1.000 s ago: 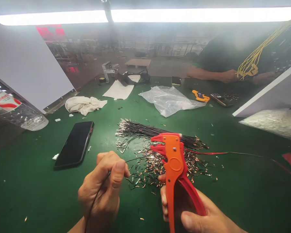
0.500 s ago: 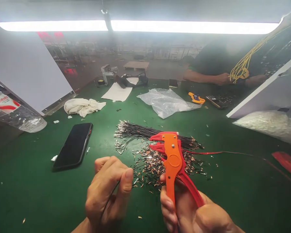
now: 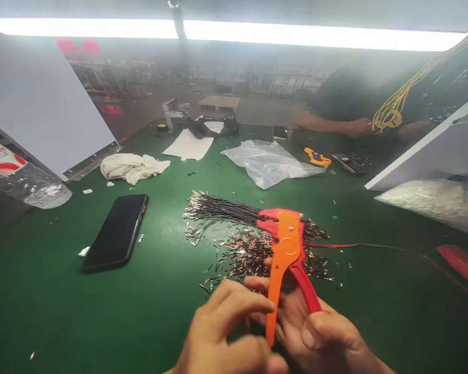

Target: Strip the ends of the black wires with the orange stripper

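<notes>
My right hand (image 3: 323, 337) grips the handles of an orange and red wire stripper (image 3: 286, 249), whose jaws point up and away over a pile of cut wire scraps (image 3: 245, 254). My left hand (image 3: 226, 332) is curled close beside it, index finger reaching to the orange handle. What its pinched fingers hold is hidden. A bundle of thin black wires with bare metal ends (image 3: 226, 210) lies just beyond the scraps on the green table (image 3: 42, 301).
A black phone (image 3: 115, 231) lies to the left, with a white cloth (image 3: 130, 166) and a plastic bottle (image 3: 23, 182) further left. A clear plastic bag (image 3: 269, 163) sits behind. A red wire (image 3: 374, 246) runs right. Another person's arm (image 3: 335, 124) holds yellow wires (image 3: 393, 106).
My left hand has moved right, from apart to right against the stripper handle. The stripper has shifted slightly right and tilted. The thin wire seen in my left hand earlier no longer shows.
</notes>
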`<state>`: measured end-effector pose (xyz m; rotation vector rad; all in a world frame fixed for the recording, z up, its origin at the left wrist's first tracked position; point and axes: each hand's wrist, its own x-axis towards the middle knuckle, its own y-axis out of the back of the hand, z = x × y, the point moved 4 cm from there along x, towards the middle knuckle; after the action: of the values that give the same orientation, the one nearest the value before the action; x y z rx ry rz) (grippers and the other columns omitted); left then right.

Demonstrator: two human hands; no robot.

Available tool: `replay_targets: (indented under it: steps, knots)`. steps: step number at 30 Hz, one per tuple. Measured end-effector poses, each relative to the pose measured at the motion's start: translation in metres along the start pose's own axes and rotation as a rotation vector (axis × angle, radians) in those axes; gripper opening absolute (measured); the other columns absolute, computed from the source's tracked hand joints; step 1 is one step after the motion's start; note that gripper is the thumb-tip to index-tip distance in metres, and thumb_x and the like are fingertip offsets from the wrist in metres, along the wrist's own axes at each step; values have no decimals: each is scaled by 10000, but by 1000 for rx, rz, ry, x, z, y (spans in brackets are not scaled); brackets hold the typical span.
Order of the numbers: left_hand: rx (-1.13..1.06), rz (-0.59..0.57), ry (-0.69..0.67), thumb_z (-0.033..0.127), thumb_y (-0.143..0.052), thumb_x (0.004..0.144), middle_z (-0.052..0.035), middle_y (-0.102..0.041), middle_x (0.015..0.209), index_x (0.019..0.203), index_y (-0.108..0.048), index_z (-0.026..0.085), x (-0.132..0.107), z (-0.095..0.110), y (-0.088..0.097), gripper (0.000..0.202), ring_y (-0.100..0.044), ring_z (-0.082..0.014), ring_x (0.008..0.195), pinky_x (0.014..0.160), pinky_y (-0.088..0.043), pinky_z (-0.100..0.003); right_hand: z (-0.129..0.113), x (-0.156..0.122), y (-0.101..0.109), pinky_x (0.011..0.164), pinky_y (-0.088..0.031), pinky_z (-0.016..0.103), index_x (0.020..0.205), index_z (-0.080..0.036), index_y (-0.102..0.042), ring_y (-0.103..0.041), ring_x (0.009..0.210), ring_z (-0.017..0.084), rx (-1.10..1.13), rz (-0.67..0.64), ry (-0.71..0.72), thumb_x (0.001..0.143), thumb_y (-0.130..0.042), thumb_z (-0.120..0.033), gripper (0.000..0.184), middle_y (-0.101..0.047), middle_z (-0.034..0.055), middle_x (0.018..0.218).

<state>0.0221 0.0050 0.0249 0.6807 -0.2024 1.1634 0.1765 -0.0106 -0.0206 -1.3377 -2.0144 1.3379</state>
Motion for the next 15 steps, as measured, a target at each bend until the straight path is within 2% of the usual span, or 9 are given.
replay_targets:
  steps: [2,4,6,7,8,11,15]
  knots:
    - [-115,-75,163,188,-781,781,-41,-722,1006,1237,-578,326,-10,-13,-14,518,-721,-189,724,652,-637,-303,-5,-2,6,1103,-363,415,1194,-303,-728,-549,1290,265,4,35,68,582,-590,-67,671,-706,-3,1333]
    - [-163,-76,282,196,-819,733,-66,-697,1083,1235,-580,339,-19,-24,-22,574,-723,-236,847,697,-642,-339,-6,-4,9,1161,-286,435,1159,-362,-736,-497,1361,251,-1,33,95,634,-613,-72,612,-693,-34,1362]
    - [-203,-112,267,200,-793,752,-70,-665,1119,999,-680,304,-21,-28,-29,291,-693,-248,933,758,-615,-344,-3,-5,8,1193,-234,438,1139,-391,-738,-504,1360,235,-7,-3,58,695,-644,-115,531,-688,-46,1367]
    - [-232,-143,237,213,-756,788,-67,-651,1100,866,-689,272,-21,-27,-31,118,-678,-235,933,765,-595,-327,0,-6,6,1180,-262,439,1174,-389,-723,-540,1324,234,-15,-14,24,709,-652,-134,535,-689,-36,1366]
    - [-265,-178,203,239,-708,832,-64,-638,1052,759,-670,241,-20,-26,-33,83,-662,-215,910,760,-574,-306,2,-6,4,1146,-317,429,1215,-367,-706,-587,1269,234,-30,-17,-10,705,-652,-140,561,-702,-13,1347]
    - [-366,-275,180,355,-566,942,-40,-568,839,673,-597,198,-14,-23,-39,313,-588,-154,757,665,-502,-244,4,-6,-1,1038,-429,385,1265,-290,-692,-674,1141,232,-136,4,-122,698,-654,-92,602,-760,45,1235]
    - [-450,-332,192,453,-500,967,5,-447,673,636,-504,193,-10,-20,-44,421,-443,-124,620,547,-364,-240,-1,-8,-5,1013,-472,377,1202,-385,-714,-692,1147,238,-235,94,-139,716,-814,-77,584,-770,8,1228]
